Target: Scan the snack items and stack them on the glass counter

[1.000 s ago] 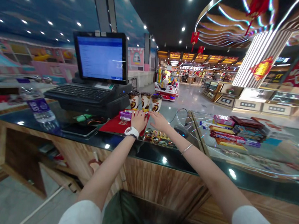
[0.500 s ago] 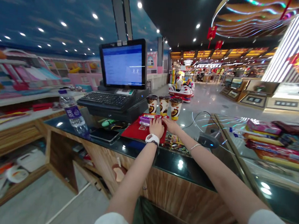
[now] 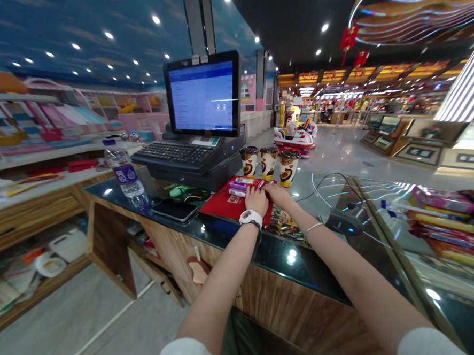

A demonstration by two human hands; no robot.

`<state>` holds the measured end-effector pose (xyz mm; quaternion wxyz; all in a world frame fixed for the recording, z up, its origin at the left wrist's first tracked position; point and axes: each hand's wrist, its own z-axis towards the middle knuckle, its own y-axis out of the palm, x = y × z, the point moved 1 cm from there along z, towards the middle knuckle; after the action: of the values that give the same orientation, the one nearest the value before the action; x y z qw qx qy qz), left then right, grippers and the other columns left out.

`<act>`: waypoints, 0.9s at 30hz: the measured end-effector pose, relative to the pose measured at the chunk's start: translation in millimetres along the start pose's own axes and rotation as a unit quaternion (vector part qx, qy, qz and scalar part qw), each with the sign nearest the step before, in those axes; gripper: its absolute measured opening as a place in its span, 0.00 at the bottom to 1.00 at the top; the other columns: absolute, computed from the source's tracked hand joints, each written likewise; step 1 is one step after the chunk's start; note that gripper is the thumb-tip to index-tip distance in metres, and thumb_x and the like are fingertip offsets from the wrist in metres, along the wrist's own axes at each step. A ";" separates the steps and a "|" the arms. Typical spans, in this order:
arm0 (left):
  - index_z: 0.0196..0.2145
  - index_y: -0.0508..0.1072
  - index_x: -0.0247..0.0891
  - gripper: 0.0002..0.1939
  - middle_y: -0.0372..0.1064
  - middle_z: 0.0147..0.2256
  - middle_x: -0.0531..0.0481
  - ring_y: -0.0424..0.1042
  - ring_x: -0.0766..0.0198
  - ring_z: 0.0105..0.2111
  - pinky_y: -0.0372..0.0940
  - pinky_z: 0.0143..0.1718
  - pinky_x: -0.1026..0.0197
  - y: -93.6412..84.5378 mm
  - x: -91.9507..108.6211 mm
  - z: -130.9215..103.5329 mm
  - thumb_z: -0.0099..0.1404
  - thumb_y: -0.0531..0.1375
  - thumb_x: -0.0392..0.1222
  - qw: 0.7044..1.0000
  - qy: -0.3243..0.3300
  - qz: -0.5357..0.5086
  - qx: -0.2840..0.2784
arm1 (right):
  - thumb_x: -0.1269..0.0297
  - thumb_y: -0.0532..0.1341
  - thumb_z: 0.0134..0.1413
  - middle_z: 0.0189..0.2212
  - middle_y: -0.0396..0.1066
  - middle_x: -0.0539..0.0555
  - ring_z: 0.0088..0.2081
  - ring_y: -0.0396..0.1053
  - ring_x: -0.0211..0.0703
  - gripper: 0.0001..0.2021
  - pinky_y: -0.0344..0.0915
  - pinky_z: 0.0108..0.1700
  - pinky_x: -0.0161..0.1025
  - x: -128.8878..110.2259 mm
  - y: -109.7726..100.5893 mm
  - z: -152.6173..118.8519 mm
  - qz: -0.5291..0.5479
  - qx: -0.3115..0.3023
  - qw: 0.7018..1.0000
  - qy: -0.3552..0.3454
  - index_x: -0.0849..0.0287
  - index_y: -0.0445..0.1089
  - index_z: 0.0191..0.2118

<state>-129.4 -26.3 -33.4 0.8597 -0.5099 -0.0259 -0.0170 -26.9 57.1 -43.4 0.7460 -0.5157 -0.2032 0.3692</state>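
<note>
Several slim wrapped sticks, purple and red, form a small row (image 3: 237, 188) on a flat red bag (image 3: 223, 204) on the dark glass counter. My left hand (image 3: 257, 202), with a white watch on its wrist, rests on the right end of that row, its fingers spread. Close beside it, my right hand (image 3: 280, 196) has its fingers bent together at a slim red-wrapped stick (image 3: 262, 184); the fingertips are partly hidden. Just behind the bag stand three lidded paper cups (image 3: 268, 164) with a brown and yellow print.
A till screen (image 3: 204, 98) and keyboard (image 3: 174, 155) stand to the left. Nearer lie a water bottle (image 3: 127, 175), standing upright, and a dark phone (image 3: 174, 210). At the right are a black scanner (image 3: 347, 219) with its cable and piled snack packs (image 3: 450, 228).
The view has turned slightly right to left, so the counter sits further right in it. My fingers have shifted slightly over the sticks, and a red stick now shows between my hands.
</note>
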 end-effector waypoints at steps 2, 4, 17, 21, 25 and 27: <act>0.49 0.77 0.33 0.18 0.78 0.46 0.36 0.69 0.49 0.54 0.51 0.66 0.43 -2.3 0.2 -0.4 0.66 0.53 0.34 1.000 0.001 0.007 0.004 | 0.74 0.54 0.65 0.56 0.73 0.62 0.57 0.68 0.48 0.17 0.62 0.60 0.48 -3.0 -3.8 -1.6 -0.021 0.014 1.000 -0.009 0.61 0.72 0.55; 0.47 0.78 0.34 0.17 0.78 0.44 0.37 0.71 0.50 0.51 0.51 0.66 0.44 -5.5 0.7 -1.0 0.66 0.53 0.33 1.000 0.000 0.015 0.007 | 0.74 0.54 0.65 0.53 0.75 0.62 0.56 0.68 0.49 0.15 0.59 0.62 0.50 -5.7 -7.2 -4.3 -0.045 0.027 0.998 -0.019 0.61 0.74 0.52; 0.49 0.75 0.35 0.16 0.78 0.45 0.41 0.72 0.52 0.51 0.51 0.66 0.47 -35.1 9.8 -9.5 0.66 0.53 0.34 0.998 -0.008 -0.003 0.056 | 0.74 0.51 0.66 0.52 0.74 0.58 0.53 0.67 0.50 0.18 0.47 0.69 0.54 -7.1 -43.7 -29.8 -0.107 0.098 0.989 -0.031 0.58 0.72 0.55; 0.50 0.74 0.37 0.16 0.76 0.49 0.42 0.70 0.51 0.53 0.51 0.67 0.46 -43.8 21.2 -12.4 0.67 0.54 0.38 0.995 0.005 -0.030 0.099 | 0.71 0.51 0.67 0.49 0.74 0.59 0.52 0.66 0.51 0.17 0.46 0.69 0.54 -9.5 -66.3 -47.1 -0.138 0.143 0.980 -0.018 0.58 0.72 0.54; 0.55 0.72 0.39 0.20 0.73 0.55 0.44 0.68 0.52 0.56 0.47 0.69 0.46 -51.8 41.0 -15.3 0.65 0.54 0.36 0.990 0.040 -0.057 0.119 | 0.69 0.50 0.69 0.49 0.73 0.60 0.53 0.65 0.52 0.17 0.45 0.70 0.55 -8.5 -90.9 -68.6 -0.141 0.181 0.973 0.006 0.59 0.73 0.53; 0.59 0.69 0.40 0.24 0.70 0.59 0.46 0.66 0.53 0.58 0.45 0.70 0.45 -55.4 52.6 -17.2 0.65 0.54 0.34 0.988 0.074 -0.066 0.122 | 0.68 0.50 0.69 0.49 0.73 0.60 0.52 0.65 0.52 0.17 0.44 0.70 0.57 -4.9 -102.5 -81.8 -0.139 0.196 0.970 0.020 0.58 0.72 0.53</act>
<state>-79.5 -68.1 10.2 0.9121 -0.3955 0.0023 -0.1076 60.9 -17.4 19.7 0.8804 -0.3332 -0.1817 0.2843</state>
